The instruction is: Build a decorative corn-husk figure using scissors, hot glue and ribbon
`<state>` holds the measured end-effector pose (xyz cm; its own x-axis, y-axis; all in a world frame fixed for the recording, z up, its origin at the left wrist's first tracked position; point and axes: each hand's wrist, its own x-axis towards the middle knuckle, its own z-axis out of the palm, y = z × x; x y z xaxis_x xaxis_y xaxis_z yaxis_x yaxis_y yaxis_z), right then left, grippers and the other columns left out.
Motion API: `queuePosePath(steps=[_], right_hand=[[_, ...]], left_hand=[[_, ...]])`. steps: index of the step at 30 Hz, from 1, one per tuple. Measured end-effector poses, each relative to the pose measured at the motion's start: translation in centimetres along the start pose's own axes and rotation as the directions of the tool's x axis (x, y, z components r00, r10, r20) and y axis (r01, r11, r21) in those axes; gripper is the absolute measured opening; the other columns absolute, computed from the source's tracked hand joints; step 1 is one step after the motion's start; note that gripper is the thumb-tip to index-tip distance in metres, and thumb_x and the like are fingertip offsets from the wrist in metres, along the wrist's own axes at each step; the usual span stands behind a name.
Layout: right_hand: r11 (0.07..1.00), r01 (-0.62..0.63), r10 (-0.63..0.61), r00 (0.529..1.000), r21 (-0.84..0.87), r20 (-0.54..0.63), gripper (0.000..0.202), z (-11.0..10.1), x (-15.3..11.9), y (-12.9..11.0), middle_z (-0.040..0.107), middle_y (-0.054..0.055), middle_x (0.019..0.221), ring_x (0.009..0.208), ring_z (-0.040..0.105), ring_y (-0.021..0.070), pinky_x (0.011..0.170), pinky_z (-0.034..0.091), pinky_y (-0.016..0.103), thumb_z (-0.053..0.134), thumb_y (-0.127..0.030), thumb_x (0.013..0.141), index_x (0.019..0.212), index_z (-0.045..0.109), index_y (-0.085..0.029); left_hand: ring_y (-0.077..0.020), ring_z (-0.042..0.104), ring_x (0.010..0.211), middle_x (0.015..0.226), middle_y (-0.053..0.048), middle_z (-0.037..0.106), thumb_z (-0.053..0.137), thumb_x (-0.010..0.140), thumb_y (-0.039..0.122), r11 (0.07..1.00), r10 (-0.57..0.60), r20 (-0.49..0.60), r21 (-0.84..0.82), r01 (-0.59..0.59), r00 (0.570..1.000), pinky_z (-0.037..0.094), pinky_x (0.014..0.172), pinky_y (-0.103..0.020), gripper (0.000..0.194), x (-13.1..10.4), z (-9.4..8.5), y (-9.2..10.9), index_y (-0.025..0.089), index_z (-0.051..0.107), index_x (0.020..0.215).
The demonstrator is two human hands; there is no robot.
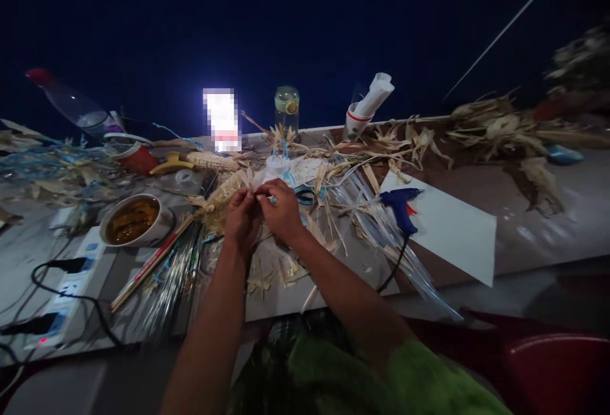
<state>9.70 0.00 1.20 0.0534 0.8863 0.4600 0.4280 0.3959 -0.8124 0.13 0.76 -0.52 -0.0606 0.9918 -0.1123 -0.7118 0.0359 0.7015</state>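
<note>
**Pale husk piece (252, 178) pinched low, its fanned end free**

I take my fingertips as the centre of the dial, with twelve straight ahead. The pale husk piece is right there, over the work surface, its fanned end rising toward twelve. My left hand (241, 215) is narrowed to a pinch, thumb and finger closed on its lower end. My right hand (282, 211) meets it from three o'clock, fingertips drawn in tight on the same end. My fingers cover that base, so I cannot tell how it is folded or joined.

I judge it almost weightless, thin and papery, dry enough to split along the grain if bent sharply. It should not be slippery, but its loose edges look easy to crush. The gathered base seems the best place to hold, with light fingertip pressure and the fan left alone.

A stiffer, heavier corn cob (210, 161) lies between ten and eleven o'clock. A white cup (277, 165) stands near at one, with dry husk sticking up at it. Farther off at three, the blue glue gun (399, 205) rests partly over a white sheet (460, 237). At nine sits a bowl (164, 227) of brownish contents, well apart from my fingers.
</note>
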Motion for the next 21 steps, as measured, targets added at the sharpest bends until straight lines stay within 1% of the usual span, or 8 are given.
queuePosePath(steps=[3,5,7,9,12,15,19,21], right_hand=[[0.989,-0.039,0.036,0.999,0.142,0.027,0.016,-0.7,0.6,0.1,0.061,0.003,0.086,0.086,0.056,0.013,0.082,0.044,0.026,0.049,-0.015,0.075,0.081,0.064,-0.018],[0.978,-0.113,0.12,0.992,0.173,-0.026,0.018,-1.6,1.1,0.3,0.061,0.004,0.087,0.083,0.057,0.0128,0.08,0.045,0.026,0.049,-0.017,0.075,0.084,0.064,-0.015],[0.96,-0.219,0.236,0.968,0.174,-0.083,0.021,-2.9,1.7,0.6,0.062,0.006,0.088,0.079,0.057,0.0132,0.077,0.045,0.026,0.049,-0.019,0.075,0.089,0.063,-0.012],[0.943,-0.294,0.311,0.946,0.158,-0.093,0.026,-4.3,2.3,0.9,0.063,0.008,0.088,0.076,0.057,0.0131,0.075,0.046,0.026,0.049,-0.021,0.075,0.095,0.061,-0.009],[0.955,-0.294,0.296,0.954,0.046,-0.045,0.027,-6.3,2.8,1.2,0.065,0.006,0.09,0.077,0.058,0.0129,0.076,0.046,0.026,0.049,-0.021,0.075,0.097,0.062,-0.012],[0.958,-0.265,0.27,0.962,-0.112,0.028,0.022,-7.7,2.6,1.3,0.066,0.004,0.089,0.079,0.059,0.0136,0.078,0.045,0.027,0.049,-0.021,0.074,0.09,0.065,-0.016],[0.919,-0.214,0.287,0.939,-0.331,0.191,0.019,-8.0,2.0,1.2,0.068,0.003,0.084,0.078,0.059,0.0146,0.075,0.044,0.027,0.051,-0.023,0.075,0.083,0.067,-0.018],[0.883,-0.17,0.293,0.928,-0.437,0.23,0.02,-7.7,2.0,1.5,0.068,0.004,0.085,0.08,0.059,0.0155,0.076,0.043,0.027,0.05,-0.024,0.076,0.083,0.067,-0.019]], left_hand=[[-0.0088,0.059,0.067,0.069,0.002,0.064,0.072,0.062,0.016,0.996,0.033,0.028,-0.083,-0.031,0.999,0.047,0.072,-0.025,0.015,0.2,-0.3,0.3,0.018,0.059,0.07],[-0.0084,0.057,0.066,0.069,0.003,0.062,0.071,0.064,0.016,0.99,0.046,0.064,-0.137,-0.037,0.997,0.047,0.076,-0.029,0.013,0.1,-0.4,0.6,0.018,0.059,0.071],[-0.0082,0.057,0.066,0.069,0.004,0.061,0.071,0.064,0.014,0.986,0.045,0.089,-0.166,-0.03,0.995,0.047,0.078,-0.031,0.015,0.0,-0.4,1.0,0.019,0.06,0.072],[-0.0082,0.057,0.067,0.07,0.004,0.061,0.072,0.062,0.013,0.985,0.041,0.093,-0.171,-0.024,0.995,0.047,0.079,-0.031,0.018,-0.1,-0.5,1.2,0.02,0.06,0.074],[-0.0082,0.058,0.068,0.072,0.005,0.061,0.073,0.061,0.013,0.986,0.028,0.087,-0.163,-0.014,0.996,0.048,0.078,-0.031,0.02,-0.1,-0.5,1.3,0.02,0.06,0.075],[-0.0078,0.058,0.067,0.072,0.005,0.06,0.071,0.064,0.015,0.989,0.015,0.08,-0.15,-0.003,0.997,0.048,0.079,-0.032,0.017,-0.1,-0.5,1.2,0.019,0.058,0.074],[-0.0073,0.057,0.065,0.069,0.004,0.058,0.071,0.066,0.018,0.99,0.007,0.072,-0.141,0.004,0.997,0.048,0.077,-0.03,0.016,-0.2,-0.4,1.2,0.018,0.057,0.073],[-0.007,0.056,0.064,0.068,0.004,0.058,0.071,0.066,0.019,0.99,0.004,0.076,-0.144,0.007,0.997,0.048,0.075,-0.029,0.016,-0.2,-0.4,1.3,0.018,0.056,0.072]])
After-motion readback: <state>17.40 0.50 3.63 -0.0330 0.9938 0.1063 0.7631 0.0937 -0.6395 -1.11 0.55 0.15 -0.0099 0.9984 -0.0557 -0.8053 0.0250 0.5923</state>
